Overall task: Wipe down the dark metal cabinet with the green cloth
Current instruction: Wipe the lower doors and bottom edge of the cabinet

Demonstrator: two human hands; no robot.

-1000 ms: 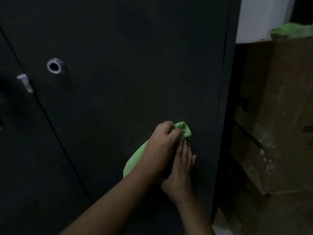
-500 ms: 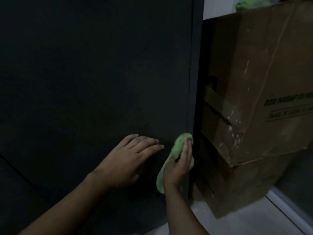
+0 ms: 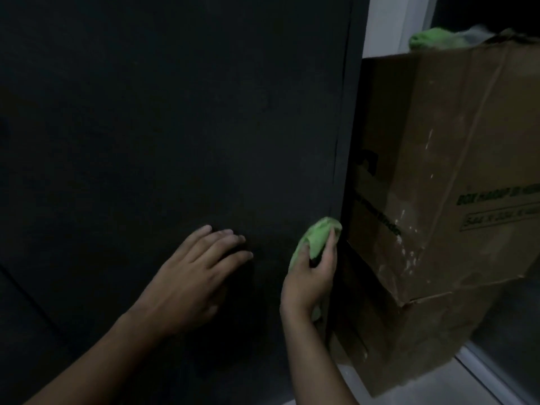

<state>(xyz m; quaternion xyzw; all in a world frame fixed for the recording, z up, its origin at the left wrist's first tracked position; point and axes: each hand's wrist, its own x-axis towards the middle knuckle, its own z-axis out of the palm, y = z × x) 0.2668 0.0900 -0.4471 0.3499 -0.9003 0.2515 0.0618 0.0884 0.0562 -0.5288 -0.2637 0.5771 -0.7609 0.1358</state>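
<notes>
The dark metal cabinet (image 3: 175, 127) fills the left and middle of the view, its right edge running down near the centre right. My right hand (image 3: 311, 276) grips the bunched green cloth (image 3: 320, 236) and presses it against the cabinet's right edge, low down. My left hand (image 3: 193, 273) lies flat on the cabinet door with fingers spread, a little to the left of the cloth and holding nothing.
A worn cardboard box (image 3: 444, 185) with printed text stands tight against the cabinet's right side. Another green cloth (image 3: 429, 39) lies on top of the box. A strip of pale floor (image 3: 438, 387) shows at the bottom right, and a white wall (image 3: 388, 21) behind.
A second ago both hands held the cloth together on the door. My left hand has since let go and rests flat, while my right hand carried the cloth to the cabinet's right edge.
</notes>
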